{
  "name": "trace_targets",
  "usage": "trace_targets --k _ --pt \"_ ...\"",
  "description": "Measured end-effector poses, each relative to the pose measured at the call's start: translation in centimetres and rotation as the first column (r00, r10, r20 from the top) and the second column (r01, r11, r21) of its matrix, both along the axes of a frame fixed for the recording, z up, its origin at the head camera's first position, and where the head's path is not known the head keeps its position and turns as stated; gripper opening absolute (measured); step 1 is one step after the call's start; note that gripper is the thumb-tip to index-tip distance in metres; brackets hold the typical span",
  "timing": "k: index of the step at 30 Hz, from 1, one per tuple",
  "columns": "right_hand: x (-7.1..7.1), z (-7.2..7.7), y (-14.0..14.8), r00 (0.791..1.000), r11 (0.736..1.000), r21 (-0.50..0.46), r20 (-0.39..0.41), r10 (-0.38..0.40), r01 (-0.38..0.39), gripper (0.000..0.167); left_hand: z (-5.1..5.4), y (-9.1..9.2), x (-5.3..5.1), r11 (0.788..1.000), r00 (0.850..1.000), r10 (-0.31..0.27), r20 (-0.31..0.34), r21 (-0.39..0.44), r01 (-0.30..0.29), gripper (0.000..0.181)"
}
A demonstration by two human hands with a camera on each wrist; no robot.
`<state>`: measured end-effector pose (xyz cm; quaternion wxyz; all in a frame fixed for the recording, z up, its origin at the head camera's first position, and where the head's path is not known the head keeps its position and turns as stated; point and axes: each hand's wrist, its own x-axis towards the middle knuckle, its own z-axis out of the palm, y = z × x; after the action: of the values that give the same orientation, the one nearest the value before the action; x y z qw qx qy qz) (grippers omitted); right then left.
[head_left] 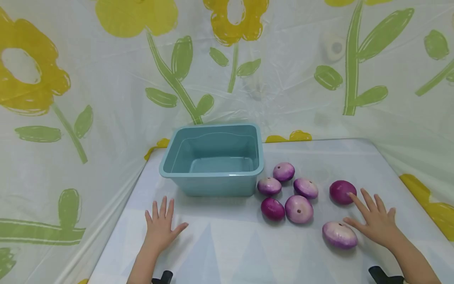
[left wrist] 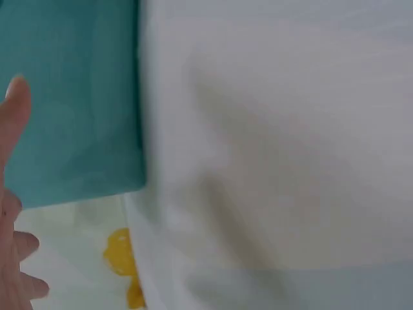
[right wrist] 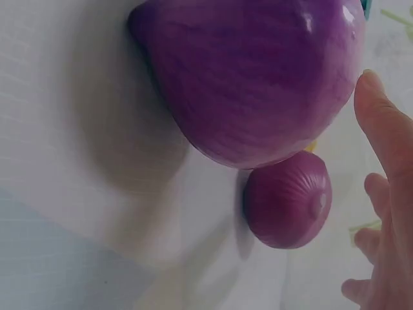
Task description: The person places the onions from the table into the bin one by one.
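Note:
My left hand (head_left: 160, 227) hovers with spread fingers in front of the blue-green plastic tub (head_left: 213, 184), holding nothing. In the left wrist view its thumb (left wrist: 16, 110) appears beside the tub's wall (left wrist: 71, 103). My right hand (head_left: 379, 221), fingers also spread, is over the right of the table. Its thumb is close to a pale purple onion (head_left: 339, 235), and its index fingertip overlaps a dark purple onion (head_left: 341, 192); whether they touch I cannot tell. The right wrist view has the nearer onion (right wrist: 251, 71) large, with the darker onion (right wrist: 288, 201) behind.
Several more onions (head_left: 299, 209) lie grouped just right of the tub, some pale and one dark (head_left: 272, 209). The tub has nothing visible inside. A pale cloth (head_left: 227, 244) covers the table, and a flower-print curtain (head_left: 283, 79) hangs behind it.

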<state>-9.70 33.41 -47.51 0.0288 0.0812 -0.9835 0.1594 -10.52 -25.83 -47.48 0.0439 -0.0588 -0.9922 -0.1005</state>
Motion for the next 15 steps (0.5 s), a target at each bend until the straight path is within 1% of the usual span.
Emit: trace_targets --k 3,4,6,7,8,9,11,12,14,15 --pt "-0.6 0.0 0.1 1.0 1.0 -0.012 0.011 -0.001 0.002 0.089 1.5 -0.4 -0.9 0.995 0.998 0.068 -0.008 0.069 -0.068 0.095" --pt "-0.7 0.1 0.1 1.0 1.0 -0.015 0.02 -0.005 0.005 0.09 2.1 -0.6 -1.2 0.989 0.996 0.093 -0.002 0.112 -0.092 0.095" --pt "-1.0 0.1 0.1 1.0 1.0 -0.024 0.029 -0.01 0.011 0.091 3.1 -0.9 -2.0 0.968 0.99 0.141 0.002 0.208 -0.138 0.094" --pt "-1.2 0.2 0.2 1.0 0.999 -0.031 0.029 -0.01 0.011 0.091 3.6 -1.0 -2.4 0.953 0.986 0.166 0.005 0.256 -0.162 0.094" --pt "-1.4 0.2 0.2 1.0 0.999 -0.042 0.024 -0.01 0.011 0.091 4.1 -1.2 -2.8 0.932 0.981 0.193 0.013 0.311 -0.187 0.094" --pt "-1.6 0.2 0.2 1.0 0.999 -0.052 0.015 -0.008 0.009 0.091 4.6 -1.4 -3.2 0.902 0.976 0.215 0.025 0.378 -0.208 0.094" --pt "-2.0 0.2 0.4 1.0 0.997 -0.077 -0.002 -0.001 0.001 0.091 5.4 -1.7 -4.2 0.831 0.968 0.245 0.048 0.504 -0.236 0.094" --pt "-2.2 0.2 0.4 1.0 0.996 -0.09 -0.012 0.002 -0.003 0.092 5.7 -1.8 -4.7 0.79 0.965 0.254 0.061 0.562 -0.244 0.094" --pt "-2.6 0.1 0.5 1.0 0.992 -0.129 -0.024 0.009 -0.012 0.092 6.4 -1.8 -5.6 0.701 0.962 0.259 0.09 0.667 -0.251 0.094" --pt "-2.8 0.0 0.5 1.0 0.988 -0.152 -0.018 0.012 -0.014 0.092 6.6 -1.8 -6.1 0.664 0.961 0.256 0.102 0.704 -0.252 0.093"
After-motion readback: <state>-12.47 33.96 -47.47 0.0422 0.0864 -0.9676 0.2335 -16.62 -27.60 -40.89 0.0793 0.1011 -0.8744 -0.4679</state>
